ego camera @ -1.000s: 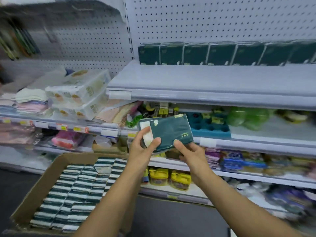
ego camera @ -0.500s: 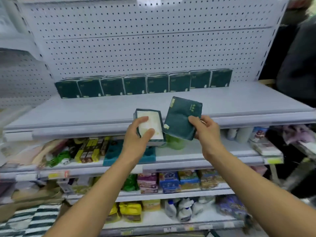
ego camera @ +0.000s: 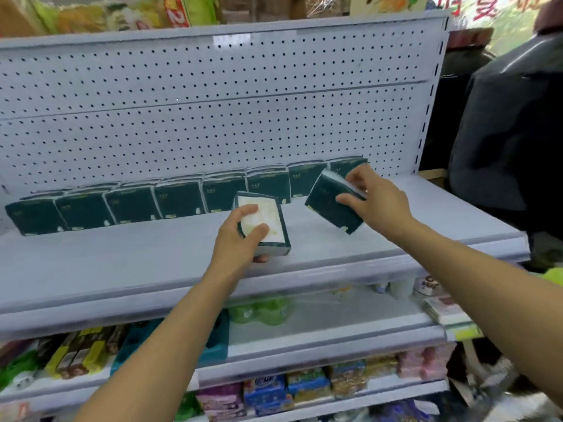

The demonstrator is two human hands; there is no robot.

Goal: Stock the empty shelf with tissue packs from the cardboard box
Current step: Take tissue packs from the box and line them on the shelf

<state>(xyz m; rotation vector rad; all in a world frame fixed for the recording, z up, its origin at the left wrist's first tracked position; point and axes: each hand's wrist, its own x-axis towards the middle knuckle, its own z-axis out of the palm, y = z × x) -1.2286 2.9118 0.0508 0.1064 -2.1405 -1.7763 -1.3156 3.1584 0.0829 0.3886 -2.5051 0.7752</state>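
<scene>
Lower shelves [ego camera: 335,336], nearest — assorted packaged goods, not part of this job.

Left hand [ego camera: 240,239] — fingers and thumb curled round one tissue pack [ego camera: 268,226], pale face up, held over the front half of the shelf [ego camera: 122,269].

Right hand [ego camera: 374,202] — fingers pinch a second tissue pack [ego camera: 332,205], tilted, dark face showing, just in front of the right end of the row.

Row of tissue packs [ego camera: 182,197] — standing upright against the pegboard [ego camera: 213,117], roughly eight, one deep.

Progress, judged: back row nearly across; the shelf's front remains bare, so most stocking is left. Cardboard box not in view.
</scene>
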